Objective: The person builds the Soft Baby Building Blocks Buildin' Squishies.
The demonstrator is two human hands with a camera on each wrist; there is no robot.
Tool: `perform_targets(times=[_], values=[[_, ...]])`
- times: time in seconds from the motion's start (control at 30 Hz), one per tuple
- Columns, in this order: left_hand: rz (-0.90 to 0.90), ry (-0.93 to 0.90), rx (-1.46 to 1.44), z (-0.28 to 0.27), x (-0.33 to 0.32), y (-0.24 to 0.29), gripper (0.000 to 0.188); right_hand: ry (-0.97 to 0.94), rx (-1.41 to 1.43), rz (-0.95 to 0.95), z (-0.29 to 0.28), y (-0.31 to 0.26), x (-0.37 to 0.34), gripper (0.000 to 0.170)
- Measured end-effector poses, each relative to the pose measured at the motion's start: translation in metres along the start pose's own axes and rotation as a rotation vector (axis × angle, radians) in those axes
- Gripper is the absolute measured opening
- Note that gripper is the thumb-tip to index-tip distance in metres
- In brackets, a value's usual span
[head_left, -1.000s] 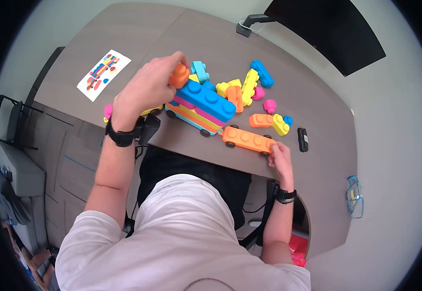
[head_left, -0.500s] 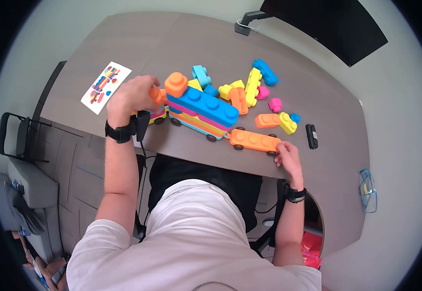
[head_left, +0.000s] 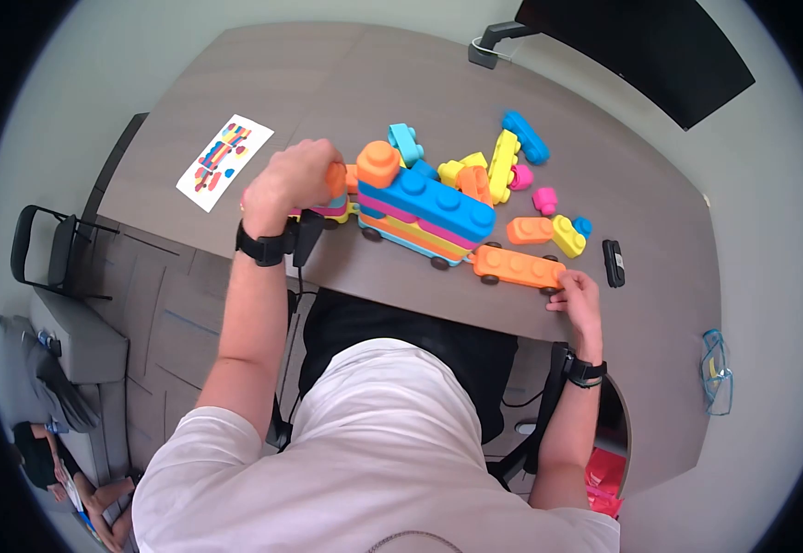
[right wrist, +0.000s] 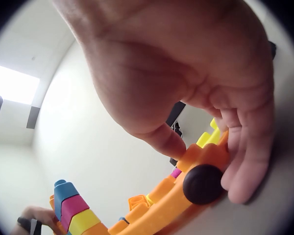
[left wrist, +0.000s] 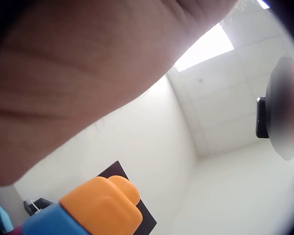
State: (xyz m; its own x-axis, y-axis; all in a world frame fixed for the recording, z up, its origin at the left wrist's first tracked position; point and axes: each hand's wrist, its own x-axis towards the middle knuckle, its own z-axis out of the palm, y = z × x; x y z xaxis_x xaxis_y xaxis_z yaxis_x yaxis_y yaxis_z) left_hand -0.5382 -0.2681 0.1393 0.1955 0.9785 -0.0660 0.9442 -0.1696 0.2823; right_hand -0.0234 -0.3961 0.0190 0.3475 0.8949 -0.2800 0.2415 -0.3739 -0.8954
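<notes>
A toy train of building blocks stands along the table's near side. Its middle car carries stacked layers under a long blue brick (head_left: 427, 195), with an orange block (head_left: 379, 163) on its left end. My left hand (head_left: 302, 175) grips another orange block (head_left: 336, 180) on the left car, which is mostly hidden behind the hand. On the right, my right hand (head_left: 578, 300) pinches the end of a flat orange wheeled base (head_left: 517, 266). The right wrist view shows thumb and fingers on either side of that end, beside a black wheel (right wrist: 204, 184).
Loose blocks lie behind the train, among them a long yellow brick (head_left: 504, 166) and a blue one (head_left: 525, 137). A picture sheet (head_left: 224, 164) lies at the left. A black device (head_left: 614, 264) and clear glasses (head_left: 717, 372) lie rightward; a monitor (head_left: 641, 55) hangs behind.
My left hand has moved from the middle car's orange block to the one on the left car. The train has shifted slightly right, my right hand staying at its end. The head view has shifted too.
</notes>
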Motion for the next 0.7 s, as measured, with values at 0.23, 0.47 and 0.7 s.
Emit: perform_targets(times=[0.23,0.47,0.7], values=[[0.041,-0.032,0.034,0.005,0.006,0.018,0.039,0.095,-0.063,-0.047,-0.011,0.007,0.007,0.041],[0.113,-0.012,0.030,0.019,0.008,0.024,0.043,0.175,-0.329,-0.044,-0.032,0.010,0.013,0.048],[0.086,-0.075,-0.018,0.008,0.007,0.011,0.042,0.272,-0.557,-0.363,-0.011,-0.006,-0.009,0.062]])
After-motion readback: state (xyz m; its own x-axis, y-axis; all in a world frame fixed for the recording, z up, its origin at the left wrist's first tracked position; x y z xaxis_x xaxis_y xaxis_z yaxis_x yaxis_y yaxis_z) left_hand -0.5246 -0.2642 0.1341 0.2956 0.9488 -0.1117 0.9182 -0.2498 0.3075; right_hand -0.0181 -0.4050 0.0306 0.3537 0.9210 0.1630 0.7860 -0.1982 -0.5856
